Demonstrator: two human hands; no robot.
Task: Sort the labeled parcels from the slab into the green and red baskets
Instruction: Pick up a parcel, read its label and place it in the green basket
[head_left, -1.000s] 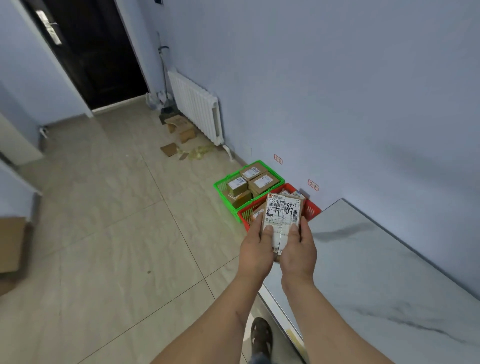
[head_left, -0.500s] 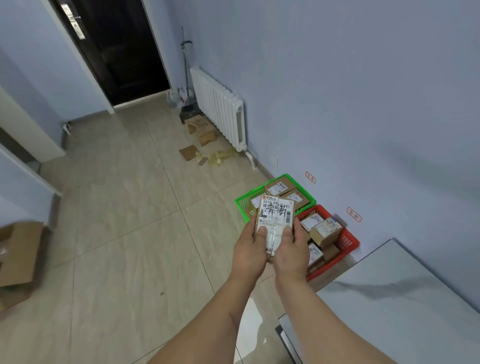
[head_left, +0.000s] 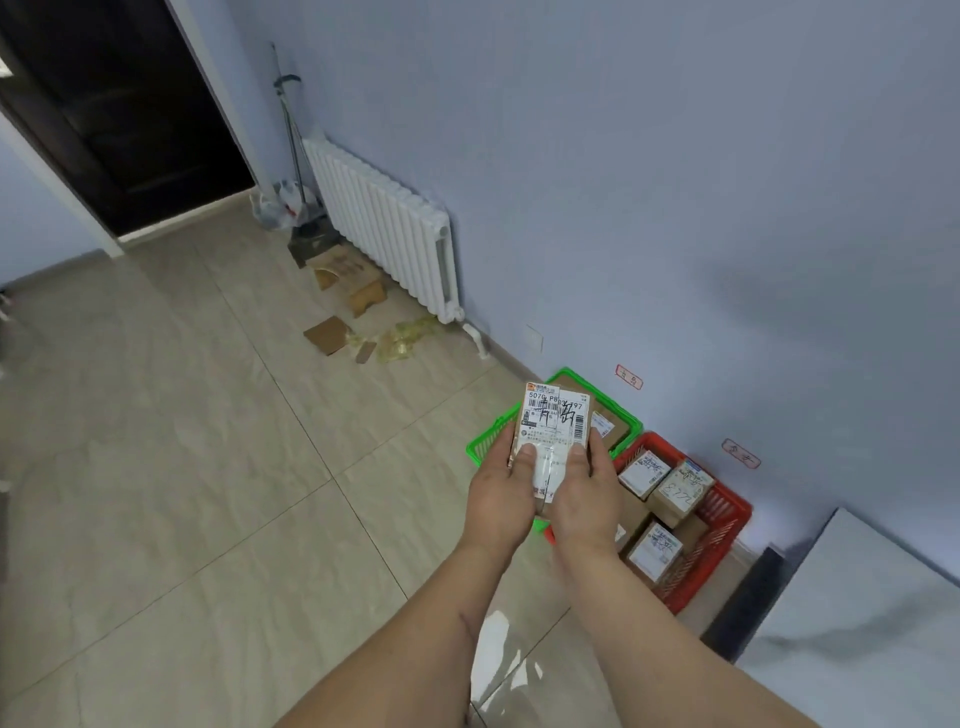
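Both hands hold one labeled parcel (head_left: 554, 423), a small brown box with a white shipping label and black handwriting facing me. My left hand (head_left: 503, 488) grips its lower left side and my right hand (head_left: 584, 493) grips its lower right, thumbs on the label. The parcel is in the air over the green basket (head_left: 626, 413), which stands on the floor by the wall with parcels inside, mostly hidden behind my hands. The red basket (head_left: 727, 525) sits right of it, holding several labeled parcels. A corner of the marble slab (head_left: 862, 613) shows at the lower right.
A white radiator (head_left: 387, 228) runs along the wall beyond the baskets. Cardboard scraps (head_left: 343, 291) and yellow plastic (head_left: 402, 338) lie on the tiled floor near it. A dark doorway (head_left: 119, 114) is at the upper left. Small red tags (head_left: 628, 376) are stuck on the wall above each basket.
The view has swung closer to the baskets and away from the slab. Both hands still hold the parcel, now over the green basket rather than in front of the red one.
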